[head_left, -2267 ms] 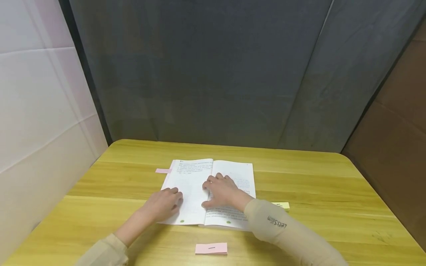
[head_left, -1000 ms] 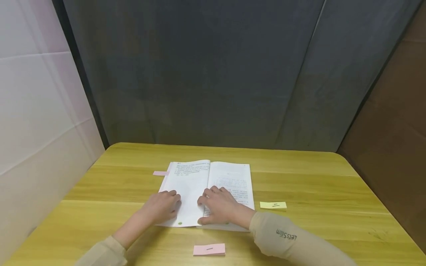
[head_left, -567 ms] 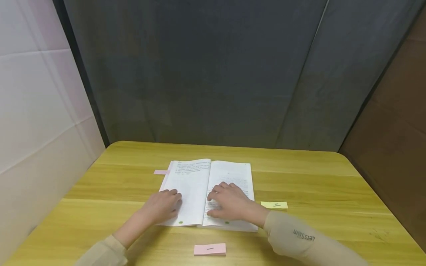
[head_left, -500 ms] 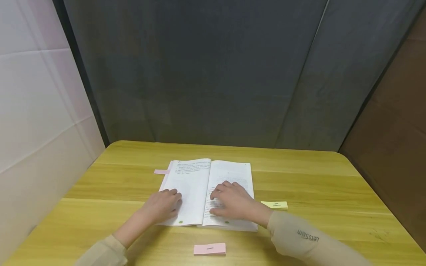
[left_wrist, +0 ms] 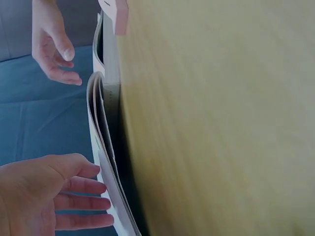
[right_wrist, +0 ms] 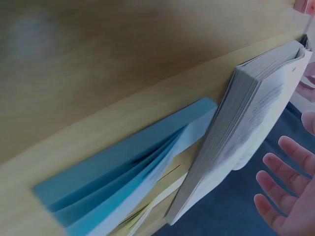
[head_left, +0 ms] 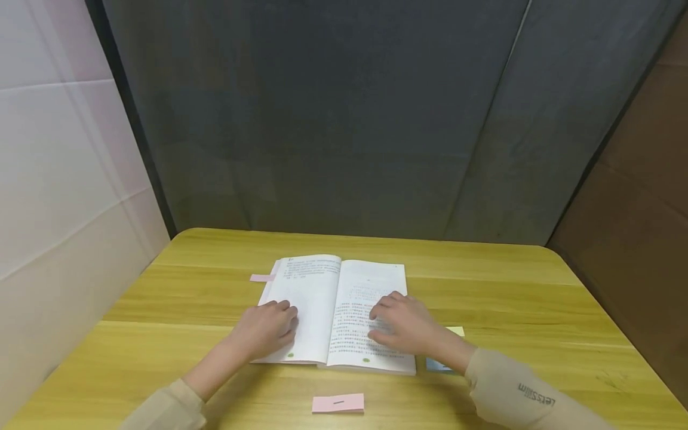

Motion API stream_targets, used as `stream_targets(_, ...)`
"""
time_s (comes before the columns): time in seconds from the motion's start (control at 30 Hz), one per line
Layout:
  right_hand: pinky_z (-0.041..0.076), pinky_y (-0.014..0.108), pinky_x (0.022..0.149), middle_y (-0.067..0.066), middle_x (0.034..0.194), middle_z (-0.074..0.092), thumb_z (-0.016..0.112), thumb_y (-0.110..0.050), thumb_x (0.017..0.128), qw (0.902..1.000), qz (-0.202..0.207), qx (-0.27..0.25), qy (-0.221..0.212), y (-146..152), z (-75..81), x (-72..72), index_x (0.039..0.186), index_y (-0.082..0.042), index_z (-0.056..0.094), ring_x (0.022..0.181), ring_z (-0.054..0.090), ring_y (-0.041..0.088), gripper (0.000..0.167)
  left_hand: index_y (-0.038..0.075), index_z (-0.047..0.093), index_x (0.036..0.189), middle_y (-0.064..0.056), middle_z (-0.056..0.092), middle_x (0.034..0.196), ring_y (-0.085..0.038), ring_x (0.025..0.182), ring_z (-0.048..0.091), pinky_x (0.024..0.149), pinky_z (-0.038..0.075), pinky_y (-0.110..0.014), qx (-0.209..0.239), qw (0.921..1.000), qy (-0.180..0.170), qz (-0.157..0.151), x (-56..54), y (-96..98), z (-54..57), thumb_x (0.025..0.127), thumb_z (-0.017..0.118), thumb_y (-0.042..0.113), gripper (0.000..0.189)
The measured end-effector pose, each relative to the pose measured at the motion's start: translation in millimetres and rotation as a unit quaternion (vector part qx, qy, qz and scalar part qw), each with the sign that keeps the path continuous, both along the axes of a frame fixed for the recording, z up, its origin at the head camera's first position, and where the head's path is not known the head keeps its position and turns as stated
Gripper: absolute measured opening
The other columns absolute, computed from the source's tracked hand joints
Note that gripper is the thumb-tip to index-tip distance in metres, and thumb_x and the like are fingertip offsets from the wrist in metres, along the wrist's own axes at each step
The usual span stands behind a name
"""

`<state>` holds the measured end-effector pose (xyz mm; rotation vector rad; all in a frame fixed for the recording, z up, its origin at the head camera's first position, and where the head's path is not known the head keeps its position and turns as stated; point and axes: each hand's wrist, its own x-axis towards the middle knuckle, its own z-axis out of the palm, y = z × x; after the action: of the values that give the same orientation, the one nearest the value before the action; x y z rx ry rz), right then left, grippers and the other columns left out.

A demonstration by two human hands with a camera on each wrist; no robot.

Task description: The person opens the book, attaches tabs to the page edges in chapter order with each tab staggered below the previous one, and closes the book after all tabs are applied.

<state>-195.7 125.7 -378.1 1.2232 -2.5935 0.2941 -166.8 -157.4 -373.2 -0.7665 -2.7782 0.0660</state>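
An open book (head_left: 309,289) with printed pages lies on the table, a pink tab (head_left: 261,278) sticking out past its left edge. My left hand (head_left: 263,328) rests its fingertips on the left page; the left wrist view shows those fingers (left_wrist: 81,201) extended against the paper. Over the right page's outer part is my right hand (head_left: 404,324), its fingers loosely bent. In the right wrist view its fingers (right_wrist: 283,177) are spread and stand off the page, holding nothing.
A pink sticky-note pad (head_left: 338,403) with a dark stroke lies in front of the book. Right of the book are a yellow pad (head_left: 457,331) and a blue pad (head_left: 439,365), both partly hidden by the right arm. The wooden table (head_left: 527,310) meets a dark curtain behind.
My right hand has moved rightward from the book's gutter to the right page's outer side, uncovering printed lines. The blue pad has come into view. The left hand stays on its page.
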Motion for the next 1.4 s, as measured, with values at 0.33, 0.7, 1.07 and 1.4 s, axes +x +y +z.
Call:
stream_targets(0.33,0.044,0.032,0.073,-0.003,0.094,0.059,0.058,-0.036,0.082,0.9996,-0.026,-0.010,0.000,23,4.6,0.8,0.093,-0.013,0.064,0.088,0.051,0.014,0.027,0.012,0.061,0.081,0.005,0.050,0.070,-0.014,0.059,0.048,0.044,0.035,-0.026,0.012,0.9974,0.051,-0.050,-5.0,20.5,14.3,0.076,0.059,0.021,0.010)
stream_targets(0.7,0.045,0.033,0.070,-0.003,0.090,0.061,0.061,-0.033,0.079,0.9981,-0.038,-0.033,0.036,42,7.9,-3.3,0.089,-0.012,0.065,0.087,0.053,0.016,0.024,0.014,0.062,0.086,0.006,0.055,0.075,-0.012,0.062,0.051,0.043,0.036,-0.024,0.020,0.9940,0.073,-0.079,-10.7,40.4,23.5,0.075,0.061,0.025,0.015)
stream_targets(1.07,0.046,0.033,0.066,-0.001,0.090,0.061,0.064,-0.029,0.077,0.9965,-0.036,-0.054,0.053,54,1.7,-4.6,0.086,-0.012,0.064,0.084,0.054,0.016,0.019,0.014,0.062,0.086,0.007,0.054,0.073,-0.011,0.060,0.049,0.042,0.036,-0.025,0.020,0.9915,0.076,-0.103,-15.5,58.1,24.0,0.077,0.060,0.027,0.016)
stream_targets(1.4,0.046,0.031,0.061,-0.002,0.088,0.061,0.067,-0.027,0.075,0.9943,-0.040,-0.077,0.062,68,-7.0,-4.3,0.087,-0.011,0.065,0.080,0.054,0.014,0.020,0.015,0.062,0.085,0.006,0.054,0.072,-0.011,0.058,0.048,0.044,0.037,-0.025,0.010,0.9904,0.063,-0.122,-19.5,79.6,22.3,0.078,0.059,0.029,0.016)
